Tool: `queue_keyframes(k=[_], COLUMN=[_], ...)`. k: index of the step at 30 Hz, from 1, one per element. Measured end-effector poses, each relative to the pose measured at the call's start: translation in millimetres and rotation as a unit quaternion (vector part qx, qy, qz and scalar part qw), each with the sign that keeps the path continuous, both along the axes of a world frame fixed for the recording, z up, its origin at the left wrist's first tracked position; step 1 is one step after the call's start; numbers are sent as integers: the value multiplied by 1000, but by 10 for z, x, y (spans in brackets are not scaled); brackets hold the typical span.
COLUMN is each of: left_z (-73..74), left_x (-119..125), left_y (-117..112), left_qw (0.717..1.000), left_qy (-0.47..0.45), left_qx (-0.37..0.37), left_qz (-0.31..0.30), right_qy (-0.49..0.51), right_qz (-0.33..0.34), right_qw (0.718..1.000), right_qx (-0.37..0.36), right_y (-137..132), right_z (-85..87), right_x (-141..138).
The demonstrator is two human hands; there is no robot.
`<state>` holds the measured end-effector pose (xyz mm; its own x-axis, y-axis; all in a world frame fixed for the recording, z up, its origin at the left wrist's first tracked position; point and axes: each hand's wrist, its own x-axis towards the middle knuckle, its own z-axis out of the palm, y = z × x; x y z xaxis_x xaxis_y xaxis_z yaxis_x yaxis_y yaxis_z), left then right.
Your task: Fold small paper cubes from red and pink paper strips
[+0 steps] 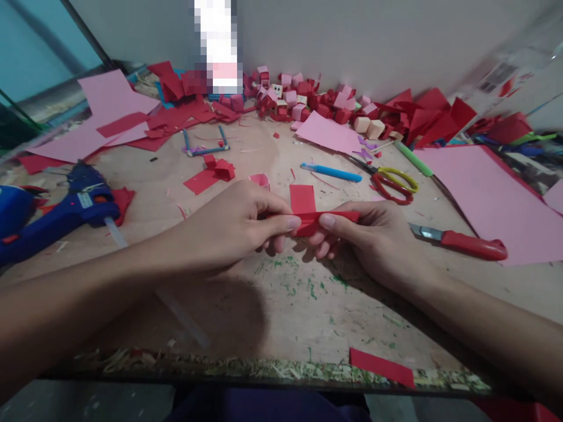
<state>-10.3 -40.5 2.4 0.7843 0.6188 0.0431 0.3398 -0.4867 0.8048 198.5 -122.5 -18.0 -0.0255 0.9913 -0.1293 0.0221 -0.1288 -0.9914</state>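
Both hands pinch a piece of red paper (303,199) above the middle of the table. It has a square flap standing up at the far side and folded strips running sideways. My left hand (259,220) grips its left end between thumb and fingers. On the right end, my right hand (360,231) has its thumb pressed on top with the fingers underneath. Behind my left hand lies a small pink paper ring (259,180), partly hidden. Scissors (391,181) with red and yellow handles and a blue pen (332,171) rest just beyond my right hand.
At left lies a blue glue gun (83,202) with a clear glue stick (182,316). A red-handled cutter (470,243) is right of my right hand. Pink sheets (488,193), a heap of small paper cubes (303,97) and a red strip (382,367) also lie on the table.
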Motion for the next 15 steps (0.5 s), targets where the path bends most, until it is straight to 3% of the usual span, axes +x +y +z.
queue_keyframes(k=[15], left_z=[88], left_x=[-32], left_y=[76], left_qw=[999], left_qy=[-8], left_qx=[-26], left_qz=[-17], right_qy=[65], right_qz=[46], right_qw=[997], right_qx=[-11], right_y=[19], right_z=[-55], right_x=[71])
